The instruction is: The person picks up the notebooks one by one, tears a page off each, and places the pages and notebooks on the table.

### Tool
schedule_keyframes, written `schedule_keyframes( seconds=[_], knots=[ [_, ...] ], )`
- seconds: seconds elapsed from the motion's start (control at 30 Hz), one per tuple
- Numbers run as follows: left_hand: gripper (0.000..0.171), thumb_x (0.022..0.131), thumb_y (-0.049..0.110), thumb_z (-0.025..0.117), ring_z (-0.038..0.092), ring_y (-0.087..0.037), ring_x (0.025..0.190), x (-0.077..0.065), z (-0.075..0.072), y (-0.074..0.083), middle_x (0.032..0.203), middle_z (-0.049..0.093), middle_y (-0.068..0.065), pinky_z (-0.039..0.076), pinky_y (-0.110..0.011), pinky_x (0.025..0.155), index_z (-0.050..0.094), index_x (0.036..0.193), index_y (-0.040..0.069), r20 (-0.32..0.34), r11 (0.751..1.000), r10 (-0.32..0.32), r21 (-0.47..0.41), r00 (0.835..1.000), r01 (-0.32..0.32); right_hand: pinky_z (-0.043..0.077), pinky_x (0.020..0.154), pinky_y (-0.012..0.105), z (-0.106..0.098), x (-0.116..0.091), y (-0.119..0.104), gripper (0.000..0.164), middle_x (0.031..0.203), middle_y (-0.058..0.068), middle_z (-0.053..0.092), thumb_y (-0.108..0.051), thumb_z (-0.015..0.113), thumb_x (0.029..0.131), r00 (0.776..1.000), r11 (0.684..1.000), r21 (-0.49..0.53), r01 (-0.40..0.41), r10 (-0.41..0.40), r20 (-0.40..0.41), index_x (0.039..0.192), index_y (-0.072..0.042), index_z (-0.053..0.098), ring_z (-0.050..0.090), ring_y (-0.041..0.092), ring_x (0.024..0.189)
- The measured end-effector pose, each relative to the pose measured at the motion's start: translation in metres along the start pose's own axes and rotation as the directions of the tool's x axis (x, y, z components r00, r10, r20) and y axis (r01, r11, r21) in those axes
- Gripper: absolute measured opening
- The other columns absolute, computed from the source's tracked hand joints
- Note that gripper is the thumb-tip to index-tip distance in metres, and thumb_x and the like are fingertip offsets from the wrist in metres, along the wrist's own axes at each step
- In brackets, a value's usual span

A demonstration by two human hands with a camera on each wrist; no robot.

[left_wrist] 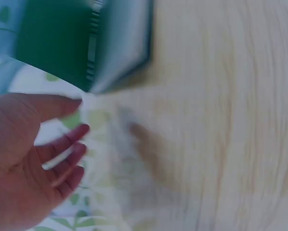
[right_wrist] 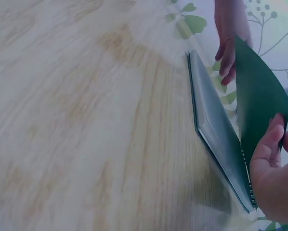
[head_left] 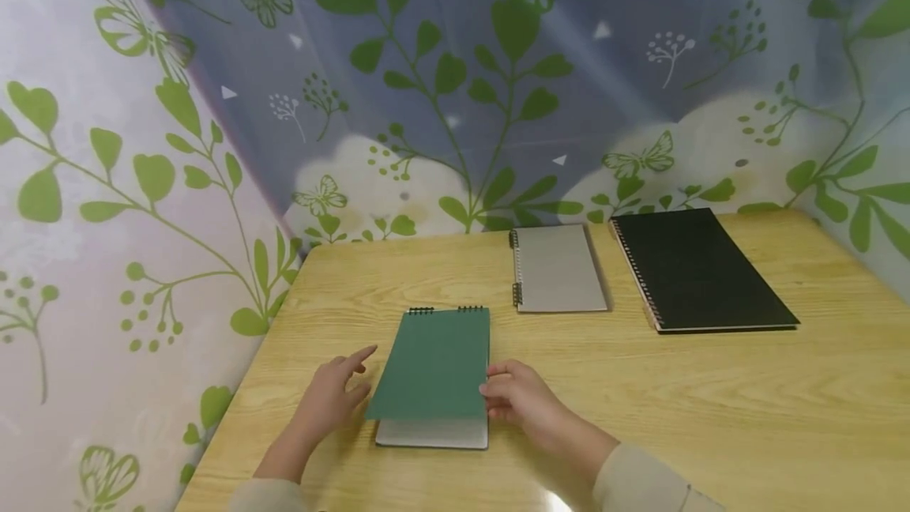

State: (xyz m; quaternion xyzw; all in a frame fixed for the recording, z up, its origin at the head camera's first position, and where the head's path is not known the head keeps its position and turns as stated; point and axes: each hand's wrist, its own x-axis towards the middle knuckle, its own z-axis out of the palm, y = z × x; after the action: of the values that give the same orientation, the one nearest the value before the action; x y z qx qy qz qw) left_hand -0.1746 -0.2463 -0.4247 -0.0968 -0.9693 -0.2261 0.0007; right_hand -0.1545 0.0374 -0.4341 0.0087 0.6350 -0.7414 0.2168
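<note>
A green spiral notebook [head_left: 441,366] lies on the table with its binding at the far end. Its green cover is partly raised at the near end, and white pages [head_left: 432,432] show beneath. My right hand [head_left: 529,401] pinches the cover's right edge between thumb and fingers; in the right wrist view the cover [right_wrist: 259,91] stands at an angle from the page block. Beside the notebook's left edge, my left hand [head_left: 332,393] has its fingers spread and holds nothing. From the left wrist, that hand [left_wrist: 33,159] appears apart from the notebook [left_wrist: 57,38].
A grey spiral notebook [head_left: 558,269] lies closed near the back of the wooden table [head_left: 711,409]. To its right is a larger black spiral notebook [head_left: 700,271]. A leaf-patterned cloth [head_left: 426,101] hangs behind the table and along its left side.
</note>
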Motion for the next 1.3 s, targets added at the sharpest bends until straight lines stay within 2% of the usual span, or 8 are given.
schedule_keyframes(
  seconds=[0.23, 0.5, 0.67, 0.77, 0.9, 1.0, 1.13, 1.3],
  knots=[
    [0.046, 0.087, 0.010, 0.061, 0.053, -0.030, 0.102, 0.028, 0.013, -0.009, 0.114, 0.060, -0.012, 0.044, -0.047, 0.088, 0.053, 0.132, 0.019, -0.024, 0.975, 0.183, 0.134, 0.983, -0.178, 0.046, 0.064, 0.021, -0.002, 0.001, -0.004, 0.050, 0.079, 0.000, 0.050, -0.010, 0.054, 0.086, 1.000, 0.997, 0.077, -0.004, 0.005, -0.012, 0.127, 0.011, 0.035, 0.051, 0.009, 0.068],
    [0.034, 0.079, 0.004, 0.068, 0.057, -0.024, 0.095, 0.054, 0.012, -0.002, 0.100, 0.068, -0.004, 0.049, -0.039, 0.083, 0.067, 0.112, 0.013, -0.186, 0.903, 0.343, 0.334, 0.921, -0.269, 0.045, 0.068, 0.021, -0.006, 0.003, -0.010, 0.045, 0.086, -0.004, 0.056, -0.015, 0.048, 0.092, 0.995, 0.988, 0.129, 0.083, -0.088, 0.037, 0.128, 0.008, 0.034, 0.056, 0.007, 0.074],
    [0.029, 0.076, 0.003, 0.071, 0.059, -0.023, 0.091, 0.060, 0.011, -0.003, 0.095, 0.070, -0.004, 0.050, -0.037, 0.082, 0.070, 0.104, 0.011, -0.251, 0.903, 0.375, 0.316, 0.892, -0.291, 0.048, 0.082, 0.031, -0.009, 0.001, -0.005, 0.040, 0.108, 0.011, 0.065, -0.017, 0.046, 0.092, 0.986, 0.981, -0.116, 0.154, -0.144, 0.086, 0.125, 0.006, 0.042, 0.062, 0.017, 0.093],
    [0.027, 0.073, 0.002, 0.074, 0.059, -0.021, 0.086, 0.066, 0.012, -0.003, 0.092, 0.071, -0.003, 0.052, -0.035, 0.078, 0.071, 0.098, 0.011, -0.308, 0.902, 0.399, 0.299, 0.864, -0.310, 0.042, 0.095, 0.048, -0.007, -0.001, 0.001, 0.035, 0.122, 0.018, 0.058, -0.015, 0.049, 0.092, 0.963, 0.858, -0.440, 0.266, -0.215, 0.163, 0.121, 0.003, 0.051, 0.054, 0.031, 0.111],
    [0.018, 0.072, 0.009, 0.077, 0.056, -0.017, 0.076, 0.081, 0.016, 0.000, 0.083, 0.071, -0.001, 0.049, -0.030, 0.068, 0.071, 0.088, 0.012, -0.410, 0.911, 0.401, 0.270, 0.819, -0.311, 0.027, 0.102, 0.062, 0.002, -0.002, 0.009, 0.038, 0.139, 0.019, 0.043, -0.023, 0.055, 0.090, 0.935, 0.520, -0.778, 0.351, -0.240, 0.261, 0.126, -0.009, 0.055, 0.035, 0.042, 0.130],
    [0.009, 0.076, 0.015, 0.075, 0.054, -0.017, 0.068, 0.095, 0.022, 0.005, 0.075, 0.069, -0.002, 0.045, -0.031, 0.067, 0.071, 0.083, 0.011, -0.458, 0.918, 0.392, 0.244, 0.798, -0.311, 0.023, 0.105, 0.062, 0.008, -0.002, 0.013, 0.045, 0.147, 0.017, 0.031, -0.032, 0.057, 0.089, 0.940, 0.354, -0.874, 0.333, -0.204, 0.275, 0.131, -0.017, 0.051, 0.024, 0.042, 0.136],
    [0.008, 0.080, 0.017, 0.072, 0.059, -0.020, 0.072, 0.108, 0.026, 0.010, 0.079, 0.069, -0.004, 0.049, -0.034, 0.073, 0.071, 0.083, 0.010, -0.460, 0.938, 0.346, 0.166, 0.817, -0.304, 0.023, 0.107, 0.059, 0.010, -0.005, 0.012, 0.049, 0.149, 0.017, 0.027, -0.033, 0.059, 0.088, 0.944, 0.305, -0.897, 0.319, -0.185, 0.273, 0.133, -0.017, 0.048, 0.021, 0.040, 0.137],
    [0.018, 0.085, 0.027, 0.067, 0.061, -0.024, 0.092, 0.117, 0.026, 0.009, 0.096, 0.068, -0.007, 0.049, -0.040, 0.080, 0.064, 0.096, 0.014, -0.350, 0.993, 0.094, -0.036, 0.932, -0.113, 0.022, 0.109, 0.056, 0.011, -0.004, 0.013, 0.050, 0.150, 0.015, 0.026, -0.033, 0.058, 0.088, 0.940, 0.284, -0.898, 0.336, -0.164, 0.300, 0.135, -0.019, 0.047, 0.021, 0.040, 0.138]
  ],
)
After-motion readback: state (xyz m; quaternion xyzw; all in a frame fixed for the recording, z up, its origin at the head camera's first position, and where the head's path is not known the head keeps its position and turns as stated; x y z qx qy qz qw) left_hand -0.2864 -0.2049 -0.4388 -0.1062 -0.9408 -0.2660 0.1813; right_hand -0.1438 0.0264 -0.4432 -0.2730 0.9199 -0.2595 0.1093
